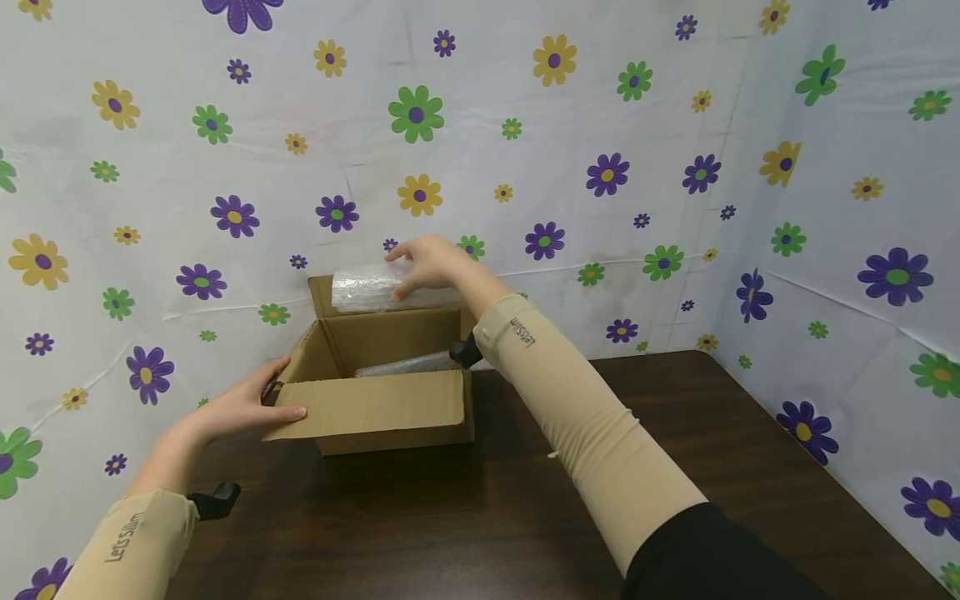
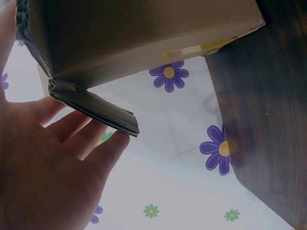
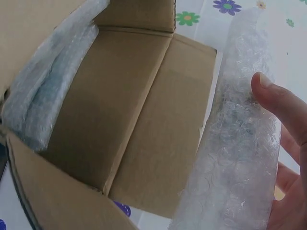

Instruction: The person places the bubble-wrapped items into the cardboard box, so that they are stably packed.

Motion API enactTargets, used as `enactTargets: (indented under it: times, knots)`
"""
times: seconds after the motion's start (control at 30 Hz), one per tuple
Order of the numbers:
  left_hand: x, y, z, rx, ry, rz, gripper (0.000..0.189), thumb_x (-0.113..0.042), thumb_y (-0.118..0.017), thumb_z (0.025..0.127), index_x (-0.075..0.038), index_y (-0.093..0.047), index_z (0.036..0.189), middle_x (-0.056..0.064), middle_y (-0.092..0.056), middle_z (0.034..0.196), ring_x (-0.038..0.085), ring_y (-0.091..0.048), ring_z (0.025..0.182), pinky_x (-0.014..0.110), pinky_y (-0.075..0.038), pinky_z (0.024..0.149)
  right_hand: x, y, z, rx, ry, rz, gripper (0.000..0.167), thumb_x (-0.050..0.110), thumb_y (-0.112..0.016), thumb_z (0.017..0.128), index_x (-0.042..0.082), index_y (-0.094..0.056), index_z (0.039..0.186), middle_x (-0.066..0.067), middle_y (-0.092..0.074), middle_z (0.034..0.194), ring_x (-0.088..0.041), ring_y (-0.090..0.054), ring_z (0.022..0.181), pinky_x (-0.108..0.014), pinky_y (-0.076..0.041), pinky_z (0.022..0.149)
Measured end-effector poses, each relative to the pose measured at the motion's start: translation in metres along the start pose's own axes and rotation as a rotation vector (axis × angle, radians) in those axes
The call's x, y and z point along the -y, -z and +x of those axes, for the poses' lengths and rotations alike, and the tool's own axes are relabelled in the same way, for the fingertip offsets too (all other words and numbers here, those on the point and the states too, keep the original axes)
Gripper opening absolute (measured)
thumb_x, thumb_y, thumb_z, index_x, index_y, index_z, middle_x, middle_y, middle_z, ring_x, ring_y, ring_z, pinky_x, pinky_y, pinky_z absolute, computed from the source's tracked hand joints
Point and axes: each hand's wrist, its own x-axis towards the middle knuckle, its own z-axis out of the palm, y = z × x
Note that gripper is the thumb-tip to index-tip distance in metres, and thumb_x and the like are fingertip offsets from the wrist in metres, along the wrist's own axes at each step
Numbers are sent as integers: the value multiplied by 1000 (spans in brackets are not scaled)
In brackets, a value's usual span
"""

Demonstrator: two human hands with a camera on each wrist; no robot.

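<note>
An open cardboard box [image 1: 397, 438] stands on the dark table near the wall, its front flap [image 1: 375, 404] folded outward. My left hand [image 1: 236, 408] grips the box's left front corner, thumb over the front flap and fingers behind the side flap [image 2: 96, 108]. Above the back flap [image 3: 168, 110], my right hand [image 1: 435, 262] holds a long bubble-wrapped package [image 1: 360, 289], thumb on one side and fingers on the other. The wrapping hides what is inside it. Another bubble-wrapped bundle [image 3: 57, 81] leans inside the box along the front wall, partly hidden by the flap in the head view.
The dark wood table [image 1: 585, 483] extends to the right and in front of the box. Behind and to the right hangs a white flowered cloth [image 1: 480, 167], close to the box's back flap. Yellow tape [image 2: 218, 46] shows on the box's underside edge.
</note>
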Motion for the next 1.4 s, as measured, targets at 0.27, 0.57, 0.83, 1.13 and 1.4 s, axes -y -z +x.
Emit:
enactTargets:
  times: [0.27,0.57,0.83,1.13,1.4]
  knots:
    - [0,0,0,8,4,-5,102,-31,-73,86,8,-5,151,38,-12,151,59,-14,135,72,-20,102,4,-12,8,4,14,-1,68,38,-81,77,23,-56,138,-7,-54,138,-20,-50,124,-34,-44,98]
    - [0,0,3,10,14,0,102,-32,-73,86,7,-6,152,38,-12,151,58,-14,135,72,-20,101,6,-33,15,22,16,72,66,36,-82,77,21,-57,137,-4,-55,135,-19,-50,120,-33,-45,96]
    - [-2,1,3,11,15,3,102,-34,-73,86,7,-7,152,38,-12,151,58,-14,135,72,-20,102,4,-56,21,85,-38,70,65,37,-81,79,20,-58,137,2,-54,140,-19,-48,128,-34,-41,102]
    - [-3,3,2,15,24,-5,102,-34,-72,86,5,-5,153,36,-11,152,58,-13,136,72,-19,102,-1,-74,23,96,-69,68,62,36,-81,79,20,-60,134,0,-53,140,-21,-45,131,-34,-40,103]
    - [0,5,2,16,34,-6,103,-34,-73,86,4,-5,153,36,-10,152,58,-12,136,72,-18,103,-4,-84,24,117,-82,81,62,36,-81,79,19,-60,135,0,-53,140,-22,-45,130,-34,-41,102]
